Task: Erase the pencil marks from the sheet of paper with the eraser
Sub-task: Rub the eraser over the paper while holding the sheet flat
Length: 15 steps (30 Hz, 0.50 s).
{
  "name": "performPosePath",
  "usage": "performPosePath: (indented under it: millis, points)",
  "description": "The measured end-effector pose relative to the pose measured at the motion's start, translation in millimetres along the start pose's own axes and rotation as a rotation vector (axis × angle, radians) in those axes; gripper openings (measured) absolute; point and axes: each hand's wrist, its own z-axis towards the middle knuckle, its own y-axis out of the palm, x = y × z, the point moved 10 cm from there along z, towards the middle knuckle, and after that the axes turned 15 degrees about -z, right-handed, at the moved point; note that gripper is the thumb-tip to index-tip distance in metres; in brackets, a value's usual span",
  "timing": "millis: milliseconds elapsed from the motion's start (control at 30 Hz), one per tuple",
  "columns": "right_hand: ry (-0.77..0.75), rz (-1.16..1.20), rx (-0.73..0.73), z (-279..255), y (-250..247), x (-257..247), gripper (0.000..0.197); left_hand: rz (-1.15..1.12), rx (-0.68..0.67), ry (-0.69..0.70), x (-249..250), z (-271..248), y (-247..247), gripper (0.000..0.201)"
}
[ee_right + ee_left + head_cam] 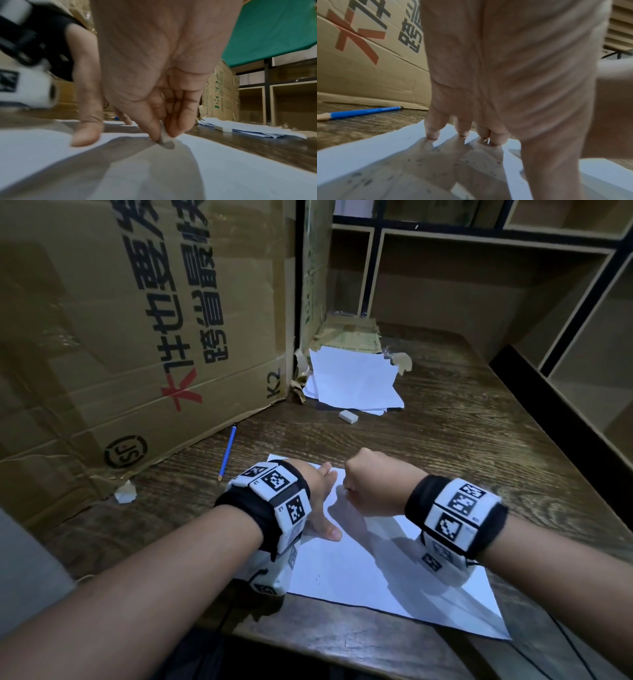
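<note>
A white sheet of paper (359, 570) lies on the dark wooden desk (462, 446) in front of me. My left hand (320, 505) lies flat on the sheet's far left part, fingers (433, 129) straight and pressing down. My right hand (371, 484) is curled near the sheet's far edge and pinches a small grey-white eraser (165, 138) between thumb and fingers, its tip touching the paper (240, 169). Dark eraser crumbs (419, 161) are scattered on the paper under my left hand. Faint pencil marks (318, 578) show near the sheet's near left edge.
A blue pencil (227, 453) lies left of the sheet beside a large cardboard box (137, 337). A second white eraser (348, 416) lies farther back, in front of a stack of loose white sheets (352, 381). Wooden shelves (513, 285) stand behind and to the right.
</note>
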Motion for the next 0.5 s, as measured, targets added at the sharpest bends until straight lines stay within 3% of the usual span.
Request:
performPosePath:
  millis: [133, 300, 500]
  points:
    - [-0.053, 0.050, -0.034, -10, -2, -11, 0.046, -0.001, 0.002, 0.000, -2, 3, 0, 0.122]
    - [0.006, 0.067, 0.017, 3, -11, 0, 0.042, 0.029, 0.034, 0.002, 0, 4, 0, 0.121]
    - [-0.068, 0.050, -0.024, -11, -7, -16, 0.044, 0.026, 0.000, -0.004, -2, 9, 1, 0.120]
